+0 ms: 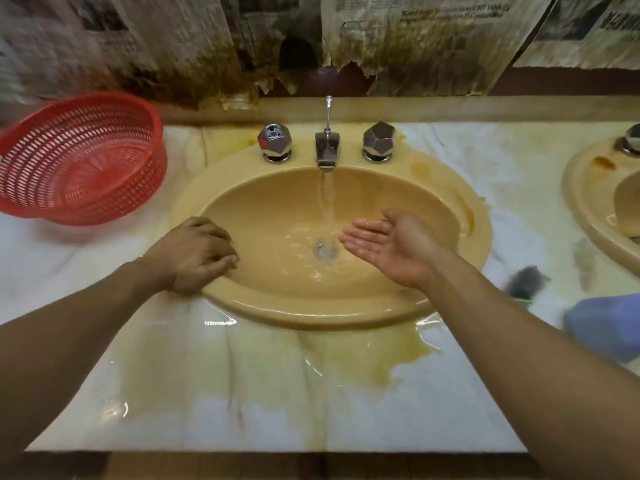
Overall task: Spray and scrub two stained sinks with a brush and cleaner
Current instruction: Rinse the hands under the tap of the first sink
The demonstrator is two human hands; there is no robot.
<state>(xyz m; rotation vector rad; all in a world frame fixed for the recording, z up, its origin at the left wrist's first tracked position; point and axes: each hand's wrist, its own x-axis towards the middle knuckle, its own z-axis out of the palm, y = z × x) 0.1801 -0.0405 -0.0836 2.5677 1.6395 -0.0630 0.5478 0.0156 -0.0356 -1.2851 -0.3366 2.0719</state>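
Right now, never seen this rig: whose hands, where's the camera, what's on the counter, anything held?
There is no robot: a person works with two bare hands, and the single picture comes from a wide-angle camera worn on their head, looking down. The left hand rests on the rim of the yellow sink. The right hand is open, palm up, over the sink beside the water running from the tap. Neither holds anything. On the counter stand a red basket at left and a blurred blue thing at right; a second sink shows at the right edge.
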